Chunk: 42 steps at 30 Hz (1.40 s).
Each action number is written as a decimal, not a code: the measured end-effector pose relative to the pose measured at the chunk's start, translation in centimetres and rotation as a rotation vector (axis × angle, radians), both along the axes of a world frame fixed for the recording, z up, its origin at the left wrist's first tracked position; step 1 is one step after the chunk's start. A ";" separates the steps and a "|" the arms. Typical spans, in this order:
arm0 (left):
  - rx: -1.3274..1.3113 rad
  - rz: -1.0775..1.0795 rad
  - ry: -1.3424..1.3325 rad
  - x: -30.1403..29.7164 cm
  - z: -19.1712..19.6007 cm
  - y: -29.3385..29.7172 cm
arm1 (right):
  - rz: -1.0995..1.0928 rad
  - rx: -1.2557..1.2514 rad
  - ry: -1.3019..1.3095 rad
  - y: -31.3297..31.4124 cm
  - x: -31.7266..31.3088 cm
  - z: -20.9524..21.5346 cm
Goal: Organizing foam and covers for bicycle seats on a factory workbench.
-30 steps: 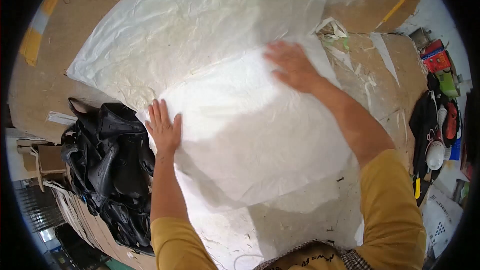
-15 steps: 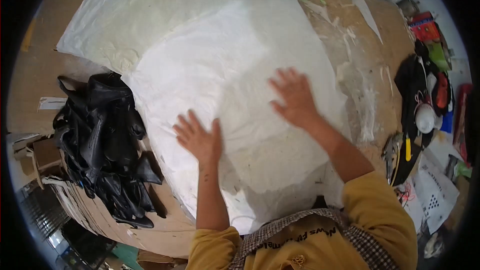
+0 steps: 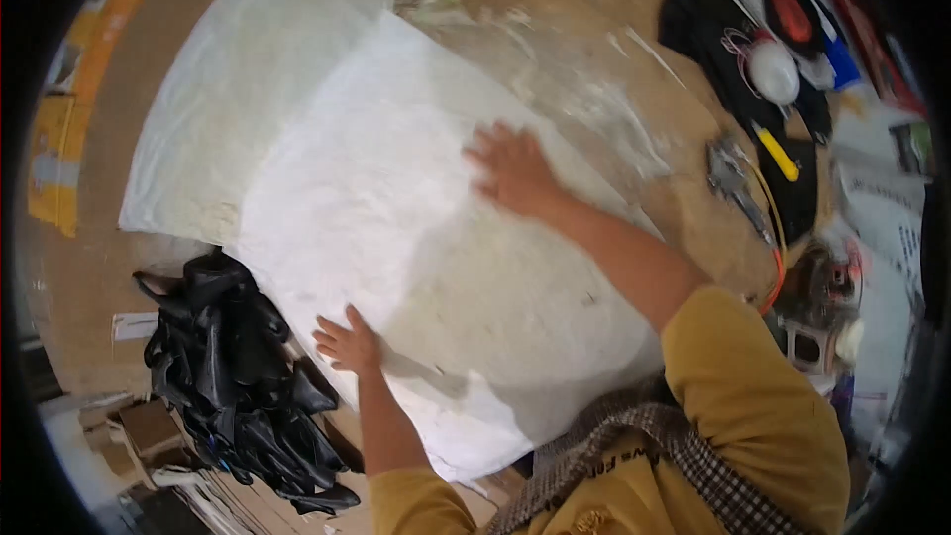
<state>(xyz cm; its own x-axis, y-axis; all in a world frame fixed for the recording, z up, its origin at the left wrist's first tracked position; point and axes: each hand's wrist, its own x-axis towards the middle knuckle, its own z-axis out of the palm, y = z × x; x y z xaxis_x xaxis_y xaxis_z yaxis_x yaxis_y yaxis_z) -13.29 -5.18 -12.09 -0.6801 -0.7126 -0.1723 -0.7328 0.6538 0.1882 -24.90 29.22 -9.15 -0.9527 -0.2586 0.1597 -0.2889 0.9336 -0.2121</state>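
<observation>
A large white sheet, thin and slightly wrinkled, is spread in front of me. A more see-through part reaches beyond it at the far left. My left hand is over the sheet's near left edge, its fingers spread and nothing in them. Farther off and to the right, my right hand is over the sheet with its fingers apart, a little blurred. I cannot tell how firmly either palm touches the sheet. Beside the left hand lies a heap of shiny black leather-like pieces.
Brown cardboard covers the surface beneath. To the right lie a yellow-handled cutter, a grey metal tool with an orange hose, and a black cloth. Crumpled clear plastic borders the sheet's far right side.
The view has turned, so the sheet and black heap appear rotated. My left hand now lies closer to the sheet's left edge. Both hands stay spread.
</observation>
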 end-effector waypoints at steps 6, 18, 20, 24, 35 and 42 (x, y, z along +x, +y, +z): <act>0.346 -0.174 0.036 2.8 0.9 -10.0 | -0.126 -0.055 -0.264 11.3 7.5 6.6; 1.010 -0.940 0.357 5.3 14.2 38.1 | -0.936 -0.573 0.445 33.9 43.0 4.6; 1.186 -1.080 0.260 7.0 17.0 50.2 | -1.121 -0.771 0.429 37.1 44.6 1.0; 1.348 -1.572 -0.116 16.3 15.9 72.3 | -1.366 -0.984 0.386 42.3 45.3 -9.2; 0.197 -1.160 -0.128 9.5 -27.1 85.9 | -1.564 -1.234 0.175 48.3 50.8 -23.3; -0.266 -1.277 0.456 -1.6 -29.9 82.7 | -1.490 -1.504 -0.168 47.7 50.9 -27.9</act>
<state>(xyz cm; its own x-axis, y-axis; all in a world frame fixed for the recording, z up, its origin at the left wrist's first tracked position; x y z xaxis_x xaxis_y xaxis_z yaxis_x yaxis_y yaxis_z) -14.87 77.54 -41.97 -0.8393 0.4653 0.2814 0.4879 0.8728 0.0118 26.03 76.92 -37.04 -0.2942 0.7307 -0.6160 0.4214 -0.4793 -0.7699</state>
